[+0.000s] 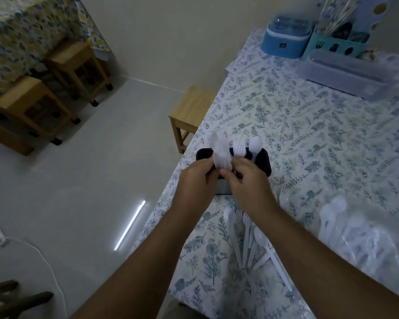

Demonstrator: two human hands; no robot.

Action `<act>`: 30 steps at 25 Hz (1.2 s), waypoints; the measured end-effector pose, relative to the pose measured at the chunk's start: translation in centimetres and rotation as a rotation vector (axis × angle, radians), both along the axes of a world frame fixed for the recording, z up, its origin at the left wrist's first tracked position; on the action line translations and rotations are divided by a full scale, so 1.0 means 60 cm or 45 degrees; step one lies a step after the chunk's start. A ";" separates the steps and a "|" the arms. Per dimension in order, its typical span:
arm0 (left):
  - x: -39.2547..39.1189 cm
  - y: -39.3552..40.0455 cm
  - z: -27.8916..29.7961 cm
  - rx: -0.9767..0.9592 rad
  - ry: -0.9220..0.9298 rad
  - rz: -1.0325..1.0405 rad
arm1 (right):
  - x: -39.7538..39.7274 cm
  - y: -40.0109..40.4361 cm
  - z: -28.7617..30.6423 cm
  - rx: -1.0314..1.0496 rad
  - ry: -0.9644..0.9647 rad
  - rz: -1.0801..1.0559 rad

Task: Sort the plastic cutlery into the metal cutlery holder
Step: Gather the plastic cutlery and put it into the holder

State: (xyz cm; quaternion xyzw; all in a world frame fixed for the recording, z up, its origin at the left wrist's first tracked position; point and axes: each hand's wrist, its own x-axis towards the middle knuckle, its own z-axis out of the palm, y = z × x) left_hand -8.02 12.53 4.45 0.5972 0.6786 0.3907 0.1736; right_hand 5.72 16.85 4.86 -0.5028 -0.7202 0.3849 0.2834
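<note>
A black metal cutlery holder [264, 163] stands near the left edge of the floral table, with white forks [238, 146] and a white spoon [255, 145] upright in it. Both hands meet just in front of it. My left hand [195, 183] and my right hand [247, 178] together pinch a bunch of white plastic knives [220, 153], which stands over the holder's left end. Loose white forks and spoons [251, 238] lie on the cloth below my right wrist. A clear bag of spoons [346, 222] sits at the right.
A clear lidded box [346, 72], a blue container [283, 40] and a teal utensil caddy [339, 42] stand at the table's far end. A wooden stool [189, 116] sits by the table's left edge, more stools [44, 93] farther left.
</note>
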 end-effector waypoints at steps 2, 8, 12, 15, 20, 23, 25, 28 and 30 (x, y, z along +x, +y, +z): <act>-0.002 -0.003 -0.007 -0.029 0.105 -0.009 | 0.005 -0.002 -0.007 0.102 -0.106 0.032; 0.022 -0.063 0.011 0.096 0.021 0.223 | 0.056 -0.034 -0.004 0.092 -0.044 -0.134; 0.081 -0.127 -0.043 -0.395 -0.209 0.245 | 0.126 -0.092 -0.031 -0.055 -0.061 -0.242; 0.127 -0.145 -0.113 -0.660 -0.093 0.155 | 0.176 -0.147 -0.069 -0.258 -0.156 -0.316; 0.184 -0.120 -0.143 -0.839 0.073 0.095 | 0.229 -0.210 -0.107 -0.480 -0.185 -0.344; 0.178 -0.110 -0.147 -0.925 0.061 0.124 | 0.246 -0.222 -0.108 -0.561 -0.135 -0.369; 0.170 -0.119 -0.135 -0.925 -0.014 0.173 | 0.246 -0.222 -0.101 -0.625 -0.049 -0.409; 0.178 -0.148 -0.099 -0.922 -0.383 0.085 | 0.228 -0.211 -0.090 -0.866 0.220 -0.482; 0.191 -0.165 -0.075 -0.988 -0.670 -0.048 | 0.214 -0.203 -0.084 -1.098 0.526 -0.551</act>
